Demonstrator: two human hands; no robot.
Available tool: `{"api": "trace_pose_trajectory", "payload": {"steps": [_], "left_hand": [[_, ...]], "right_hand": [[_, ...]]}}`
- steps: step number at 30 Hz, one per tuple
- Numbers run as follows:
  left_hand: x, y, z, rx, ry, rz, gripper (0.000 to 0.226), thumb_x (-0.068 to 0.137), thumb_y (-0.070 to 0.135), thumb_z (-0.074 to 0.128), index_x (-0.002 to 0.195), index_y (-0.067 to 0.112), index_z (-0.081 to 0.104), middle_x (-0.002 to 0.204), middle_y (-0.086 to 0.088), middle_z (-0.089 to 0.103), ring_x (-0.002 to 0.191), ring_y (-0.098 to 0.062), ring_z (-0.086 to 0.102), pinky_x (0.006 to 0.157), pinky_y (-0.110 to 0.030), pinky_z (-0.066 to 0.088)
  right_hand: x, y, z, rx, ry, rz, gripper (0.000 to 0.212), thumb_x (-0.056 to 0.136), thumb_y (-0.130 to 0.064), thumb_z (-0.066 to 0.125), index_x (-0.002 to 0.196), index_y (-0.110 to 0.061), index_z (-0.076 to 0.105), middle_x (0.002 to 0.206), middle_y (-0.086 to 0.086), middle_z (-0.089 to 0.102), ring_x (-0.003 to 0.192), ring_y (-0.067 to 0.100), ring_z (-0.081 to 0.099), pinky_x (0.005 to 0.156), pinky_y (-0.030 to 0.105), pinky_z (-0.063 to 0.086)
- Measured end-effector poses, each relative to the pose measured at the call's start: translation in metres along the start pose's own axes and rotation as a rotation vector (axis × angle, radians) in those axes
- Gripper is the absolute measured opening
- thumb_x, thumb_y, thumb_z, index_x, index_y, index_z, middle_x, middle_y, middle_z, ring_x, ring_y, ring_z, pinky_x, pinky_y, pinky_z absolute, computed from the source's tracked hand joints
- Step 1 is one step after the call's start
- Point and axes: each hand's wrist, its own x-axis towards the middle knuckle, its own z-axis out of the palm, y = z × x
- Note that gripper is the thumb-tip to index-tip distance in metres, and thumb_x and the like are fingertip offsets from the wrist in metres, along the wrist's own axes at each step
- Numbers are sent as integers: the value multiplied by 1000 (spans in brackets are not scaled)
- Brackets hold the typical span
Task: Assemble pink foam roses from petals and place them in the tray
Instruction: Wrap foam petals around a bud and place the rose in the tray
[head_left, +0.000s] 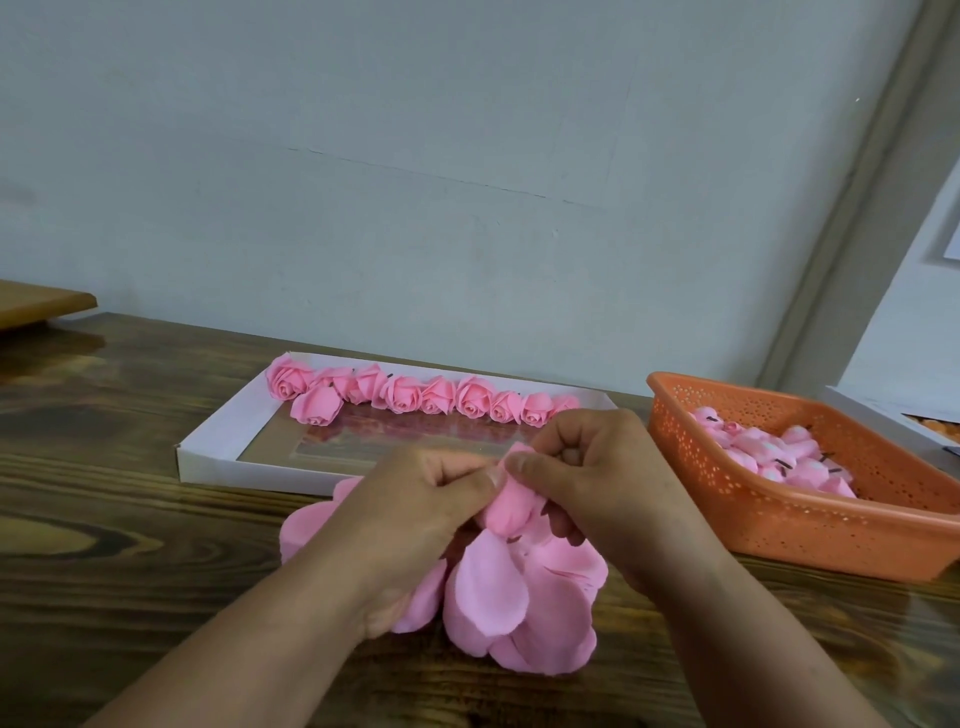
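On the left of the desk (104, 519) stands the white tray (205, 441), shallow and card-walled, with a row of finished roses (402, 395) along its far side; the near part of its floor is bare. The roses look very light and will shift at a nudge, so each is best set down, not dropped.

At centre, the left hand (415, 499) and the right hand (597, 478) meet over a heap of loose petals (519, 597) on the desk. Both hands grasp the bud (511, 512), a small rolled pink core: the left fingers (467, 486) are curled and pinch its upper end, while the right thumb and fingers pinch it from the other side. The bud is held just above the petal heap and just in front of the tray's near wall.

Handling judgement: the foam is soft, thin and springy, creases readily and may tear if pulled at the edge. Take hold of a petal near its narrow base and wrap it with light pressure; grip the bud low, at its base, so the outer layers stay unflattened. The surface looks matt, not slippery.

On the right stands the orange basket (831, 525), perforated plastic, holding more pink buds with short dark stems.

No brand, label or legible writing is visible on any item
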Motion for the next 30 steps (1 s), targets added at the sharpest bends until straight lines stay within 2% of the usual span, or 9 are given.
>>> {"api": "trace_pose_trajectory", "payload": {"steps": [2,5,9,11,14,17,19,25,30], "left_hand": [[0,-2,4,22,99,43,12,90,13,61,93,12,72,83,-9,75,72,-14,70,62,-23,53],[1,-6,7,103,207,124,7,88,13,65,82,14,68,68,-1,72,61,-6,66,55,-18,50],[0,-5,8,3,156,98,10,87,8,64,88,6,73,78,-8,75,65,-8,69,55,-13,50],[1,-4,8,-74,116,76,13,86,7,64,93,3,74,83,-11,76,70,-11,71,57,-14,51],[2,-4,6,-161,107,42,15,86,4,62,96,0,73,85,-14,75,70,-14,70,57,-17,52],[3,-3,4,-192,94,13,17,84,7,64,97,1,73,89,-13,75,73,-14,70,59,-19,54],[4,-3,4,-215,69,11,22,80,11,66,97,1,74,91,-13,75,78,-15,71,63,-19,55],[3,-1,3,-275,35,12,31,71,15,65,96,0,73,93,-13,75,79,-13,71,61,-17,53],[2,0,3,-249,42,14,37,66,18,65,96,-2,72,90,-16,74,72,-14,69,58,-18,52]], "right_hand": [[1,1,1,4,14,5,18,84,-11,68,72,1,62,39,-4,53,34,8,47,38,22,39],[1,2,2,11,38,-1,19,84,-10,68,70,1,61,40,-3,53,34,9,48,39,25,39],[1,2,5,33,55,-15,20,84,-9,67,71,4,60,50,10,58,35,10,48,40,25,39],[2,3,4,50,45,-14,19,85,-8,67,71,4,61,46,7,56,35,10,48,39,25,40],[3,3,-4,173,-63,28,19,87,-3,60,70,4,62,45,7,57,39,15,51,41,26,43],[3,3,-14,314,-205,67,14,82,12,51,78,10,64,53,13,61,44,18,55,44,25,48],[3,3,-16,342,-245,61,19,78,18,52,78,4,65,53,15,61,44,18,56,45,24,49],[4,6,-20,422,-284,31,32,77,21,53,72,-5,70,59,18,63,47,19,57,46,24,49],[4,4,-14,414,-232,24,29,74,17,63,63,-9,69,54,15,62,40,17,54,41,24,47]]}}
